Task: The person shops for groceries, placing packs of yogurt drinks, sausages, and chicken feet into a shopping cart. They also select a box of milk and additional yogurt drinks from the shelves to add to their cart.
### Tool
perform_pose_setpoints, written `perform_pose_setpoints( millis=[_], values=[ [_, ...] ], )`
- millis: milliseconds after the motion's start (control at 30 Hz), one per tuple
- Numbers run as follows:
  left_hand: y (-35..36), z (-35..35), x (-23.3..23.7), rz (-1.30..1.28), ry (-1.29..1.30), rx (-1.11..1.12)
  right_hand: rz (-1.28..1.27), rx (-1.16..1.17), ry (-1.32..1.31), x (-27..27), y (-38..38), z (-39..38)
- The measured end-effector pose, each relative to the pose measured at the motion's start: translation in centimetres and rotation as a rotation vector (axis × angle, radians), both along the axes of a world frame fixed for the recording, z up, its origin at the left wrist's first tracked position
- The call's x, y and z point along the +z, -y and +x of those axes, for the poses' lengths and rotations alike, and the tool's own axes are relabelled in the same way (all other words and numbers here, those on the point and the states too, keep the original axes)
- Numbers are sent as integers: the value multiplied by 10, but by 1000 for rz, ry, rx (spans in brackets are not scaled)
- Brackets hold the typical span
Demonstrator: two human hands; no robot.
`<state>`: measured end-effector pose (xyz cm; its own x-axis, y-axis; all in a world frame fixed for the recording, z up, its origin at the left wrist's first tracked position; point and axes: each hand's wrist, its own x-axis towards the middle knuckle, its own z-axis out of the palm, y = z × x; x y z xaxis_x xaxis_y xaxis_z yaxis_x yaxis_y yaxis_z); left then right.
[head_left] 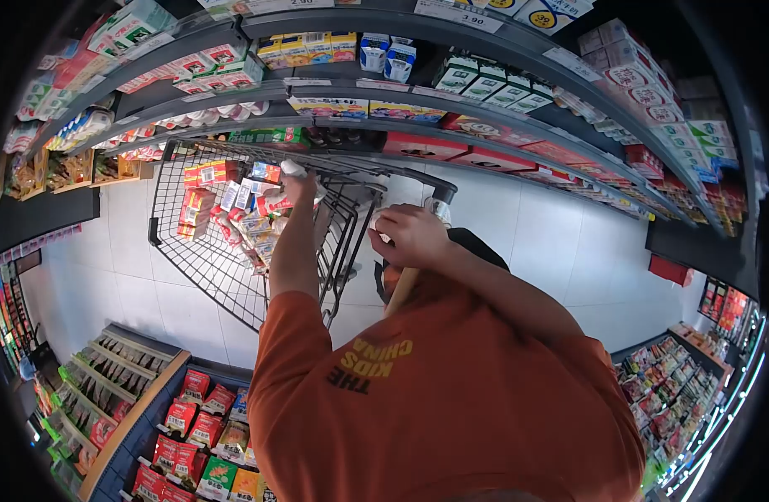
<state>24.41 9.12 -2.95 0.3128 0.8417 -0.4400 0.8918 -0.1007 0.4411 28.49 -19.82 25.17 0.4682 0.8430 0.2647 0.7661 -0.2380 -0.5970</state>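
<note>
My left hand (299, 189) reaches over the shopping cart (221, 294), its fingers closed around a small white package (292, 168) whose kind I cannot make out. Below it in the cart lie red-and-white packs (255, 226), red-and-yellow boxes (195, 206) and blue-and-white cartons (236, 196). My right hand (411, 235) is bent in front of my chest, beside the cart's handle (440, 186). Its fingers are curled in; what they hold, if anything, is hidden.
Ahead, a long shelf (343, 86) carries cartons and boxes, with red boxes (426, 145) on its lowest level. A display of red snack bags (205, 429) stands at my lower left, and another display (669, 389) at the lower right. Pale tiled floor (543, 230) lies between.
</note>
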Motion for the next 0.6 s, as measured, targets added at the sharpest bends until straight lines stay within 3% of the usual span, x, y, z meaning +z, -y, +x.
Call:
perform_pose_setpoints(
  millis=[167, 200, 500, 600],
  values=[
    [-17, -2, -45, -32, 0, -33, -26, 1, -4, 1, -1, -2],
    [-34, -8, -95, 46, 44, -115, -11, 7, -3, 0, 0, -2],
    [-9, -28, -62, -207, 744, 11, 2, -24, 15, -12, 5, -17],
    [-7, -39, -40, -217, 581, -139, 14, -29, 9, -15, 4, -18]
  ],
)
